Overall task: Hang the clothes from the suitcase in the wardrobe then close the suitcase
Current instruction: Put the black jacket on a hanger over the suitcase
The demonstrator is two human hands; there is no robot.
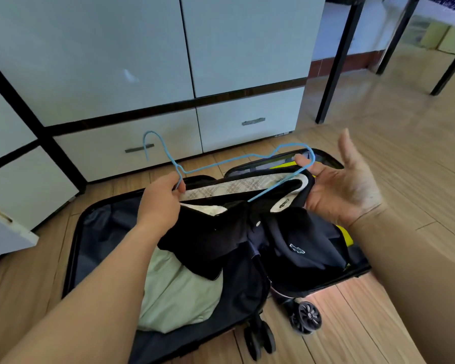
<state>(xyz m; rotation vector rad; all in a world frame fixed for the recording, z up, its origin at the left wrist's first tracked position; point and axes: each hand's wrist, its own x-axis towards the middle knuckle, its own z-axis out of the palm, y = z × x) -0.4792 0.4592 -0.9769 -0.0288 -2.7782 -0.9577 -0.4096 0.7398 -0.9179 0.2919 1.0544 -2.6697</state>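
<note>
a blue wire hanger (222, 164) is pinched at its neck by the curled fingers of the left hand (161, 198), together with the collar edge of a dark polo shirt (221, 227). the hanger's far shoulder is pressed by the thumb of the right hand (342, 190), whose other fingers are spread wide and straight, pointing up. the shirt collar is stretched between both sets of fingertips, with one hanger arm slipped inside it. below the fingers, the open black suitcase (95, 232) is laid on the wooden floor (378, 143), holding a pale green garment (174, 290). beyond the fingertips, the white wardrobe (116, 61) is seen with its doors closed.
</note>
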